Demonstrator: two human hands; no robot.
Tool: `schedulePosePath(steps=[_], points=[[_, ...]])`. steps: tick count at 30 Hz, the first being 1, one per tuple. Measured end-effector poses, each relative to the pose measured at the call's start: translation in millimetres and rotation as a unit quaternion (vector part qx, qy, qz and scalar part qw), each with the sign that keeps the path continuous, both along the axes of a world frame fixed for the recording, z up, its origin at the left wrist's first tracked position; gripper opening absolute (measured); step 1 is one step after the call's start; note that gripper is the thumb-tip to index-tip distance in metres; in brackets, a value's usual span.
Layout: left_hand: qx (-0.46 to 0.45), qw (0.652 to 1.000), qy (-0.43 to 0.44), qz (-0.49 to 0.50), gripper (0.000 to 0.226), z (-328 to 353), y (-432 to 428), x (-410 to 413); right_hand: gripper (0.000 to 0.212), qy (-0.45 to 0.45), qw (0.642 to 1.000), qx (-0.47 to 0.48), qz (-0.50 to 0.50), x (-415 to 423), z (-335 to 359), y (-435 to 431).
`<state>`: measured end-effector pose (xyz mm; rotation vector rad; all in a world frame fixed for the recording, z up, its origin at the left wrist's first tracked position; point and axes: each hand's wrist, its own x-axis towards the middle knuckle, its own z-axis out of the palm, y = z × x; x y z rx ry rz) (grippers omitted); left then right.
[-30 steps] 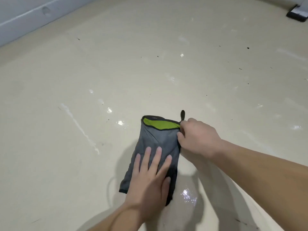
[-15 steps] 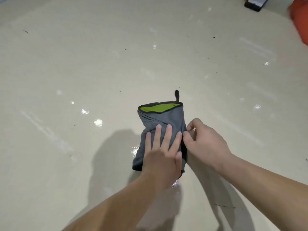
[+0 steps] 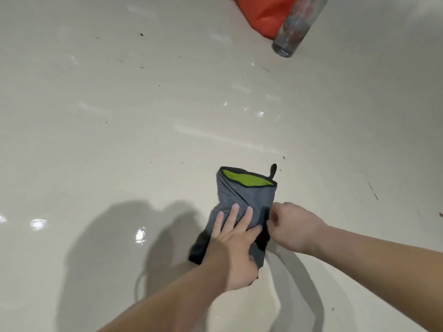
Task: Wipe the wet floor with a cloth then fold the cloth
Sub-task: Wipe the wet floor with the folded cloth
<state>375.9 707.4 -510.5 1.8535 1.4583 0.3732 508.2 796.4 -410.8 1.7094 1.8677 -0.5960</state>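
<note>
The cloth (image 3: 244, 195) lies on the floor (image 3: 119, 140) in the near middle of the scene, a narrow grey bundle with its green inner side showing at the far end and a small black loop (image 3: 273, 169) sticking out beyond it. The left hand (image 3: 233, 238) lies flat on the near half, fingers straight and spread, pressing the layers down. The right hand (image 3: 291, 227) is curled at the cloth's right edge and seems to pinch a dark fold there, though its fingertips are hidden, so the hold is not certain.

The fold looks uneven: creases run slantwise and the far end flares wider than the near end. If the right hand pulls the edge over while the left presses only the near half, the far half may bunch or twist instead of lying flat. Wet patches (image 3: 140, 236) glint on the floor to the left and just beside the cloth's near right corner; folding now would likely leave them unwiped, and a damp cloth could slide on the slick floor. A clear bottle (image 3: 297, 27) and something orange (image 3: 261, 13) lie far off, well apart from the cloth.
</note>
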Motion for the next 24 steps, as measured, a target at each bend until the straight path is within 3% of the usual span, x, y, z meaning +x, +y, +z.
schedulePosePath(steps=[1,3,5,8,13,16,19,24], points=[[-0.027,0.995,-0.08,0.048,0.062,8,5,-4,0.017,-0.001,1.0,-0.008,0.018,1,-2,-2],[-0.078,0.95,-0.202,0.224,0.05,24,12,-16,0.013,0.02,0.998,0.011,0.054,-1,-9,-7],[-0.062,0.916,-0.209,0.338,0.047,34,13,-26,0.036,0.082,0.991,0.046,0.099,-7,-17,-12],[-0.012,0.937,-0.142,0.318,0.043,45,13,-39,0.065,0.169,0.98,0.057,0.085,-31,-35,-16],[-0.033,0.954,-0.033,0.295,0.041,76,-15,-48,0.108,0.099,0.994,0.03,0.035,-70,-84,-36],[-0.092,0.968,0.071,0.223,0.041,103,-37,-49,0.111,0.126,0.987,0.01,0.1,-43,-96,-23],[-0.173,0.952,0.188,0.169,0.056,139,-33,-40,0.106,0.154,0.971,0.014,0.184,-13,-96,1],[-0.143,0.937,0.262,0.18,0.053,147,26,11,0.1,0.189,0.943,0.099,0.255,28,-106,16]])
